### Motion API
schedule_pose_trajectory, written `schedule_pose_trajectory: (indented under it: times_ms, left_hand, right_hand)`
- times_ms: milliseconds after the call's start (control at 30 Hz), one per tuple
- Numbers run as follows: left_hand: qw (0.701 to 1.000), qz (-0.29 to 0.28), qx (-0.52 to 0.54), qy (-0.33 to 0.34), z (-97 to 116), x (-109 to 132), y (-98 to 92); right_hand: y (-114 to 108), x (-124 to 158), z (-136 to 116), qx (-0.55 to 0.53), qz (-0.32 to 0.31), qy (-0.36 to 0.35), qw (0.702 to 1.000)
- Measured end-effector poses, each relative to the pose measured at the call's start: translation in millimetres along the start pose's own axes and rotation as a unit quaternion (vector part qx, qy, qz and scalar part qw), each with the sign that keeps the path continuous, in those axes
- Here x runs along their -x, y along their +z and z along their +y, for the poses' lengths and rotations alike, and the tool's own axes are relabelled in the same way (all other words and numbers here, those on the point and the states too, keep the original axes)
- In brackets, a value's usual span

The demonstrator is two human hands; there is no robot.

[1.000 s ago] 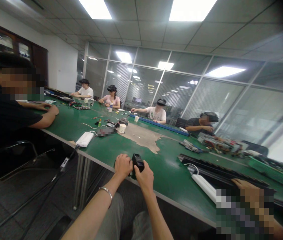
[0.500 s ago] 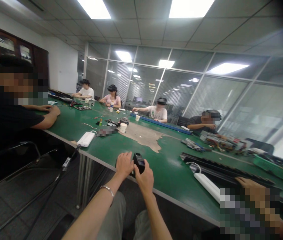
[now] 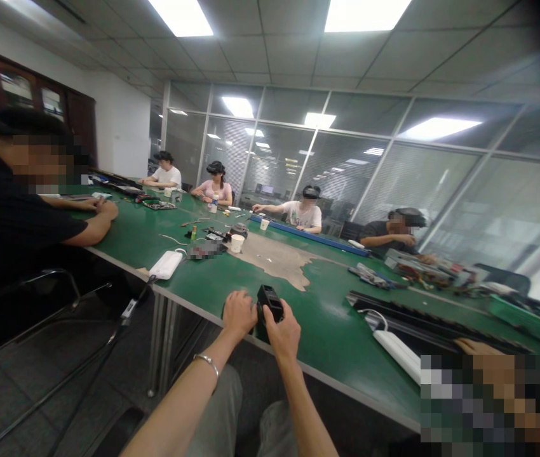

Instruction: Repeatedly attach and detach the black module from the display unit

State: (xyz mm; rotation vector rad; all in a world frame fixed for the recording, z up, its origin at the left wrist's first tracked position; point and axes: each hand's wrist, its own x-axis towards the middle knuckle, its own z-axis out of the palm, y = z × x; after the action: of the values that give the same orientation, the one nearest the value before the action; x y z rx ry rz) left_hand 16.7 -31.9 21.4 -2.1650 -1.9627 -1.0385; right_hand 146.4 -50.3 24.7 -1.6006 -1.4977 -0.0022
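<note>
black handheld device [image 3: 269,303] up over the green bench [image 3: 331,330], just inside the near edge, right hand [image 3: 282,333] closed narrow around its lower end. left hand [image 3: 239,314] curled against the other side, hold on it unclear from here. best kept two-handed, fingers off the top face, away from the edge.

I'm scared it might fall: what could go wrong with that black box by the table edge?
The black boxy device is held in the right hand right beside the green table's edge, so it could slip and drop to the dark floor. The black cable hanging from the white power strip might also catch someone's foot.
</note>
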Motion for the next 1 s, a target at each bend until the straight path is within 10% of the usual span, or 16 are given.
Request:
schedule_pose_trajectory:
  times_ms: [600, 1000]
  left_hand:
    - [1.0, -0.008, -0.006, -0.006, 5, 0, -3.0]
    - [1.0, -0.012, -0.002, 0.002, 6, 1, -5.5]
  right_hand:
    - [-34, -33, 33, 0.008, 0.063, 0.018, 0.998]
    - [-24, -22, 88, 0.045, -0.016, 0.057, 0.997]
